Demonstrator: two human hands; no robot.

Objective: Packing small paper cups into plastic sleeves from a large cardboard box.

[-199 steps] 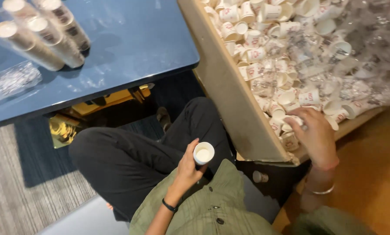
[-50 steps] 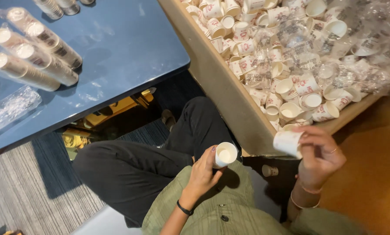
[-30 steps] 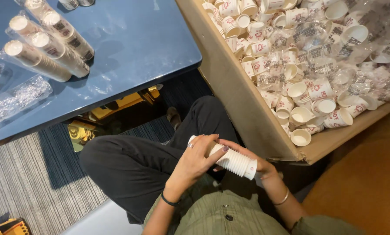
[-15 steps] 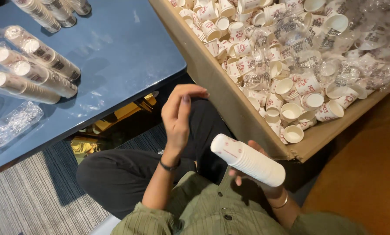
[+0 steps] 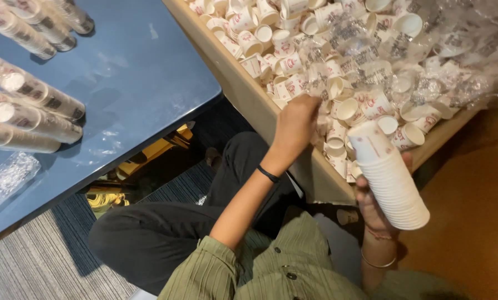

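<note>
A blue table (image 5: 132, 83) stands over a grey striped carpet (image 5: 26, 261), with orange-brown flooring (image 5: 477, 194) alongside

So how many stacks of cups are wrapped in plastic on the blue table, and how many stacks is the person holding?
Wrapped cup stacks on the blue table: 5 in view, some cut off by the edge
Bare cup stack in the right hand: 1
Total: 6

head-worn view, looking steeply down, close

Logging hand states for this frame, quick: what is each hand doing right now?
Left hand: reaching into the cardboard box among loose paper cups; grip cannot be told.
Right hand: closed around a stack of nested paper cups.
</note>
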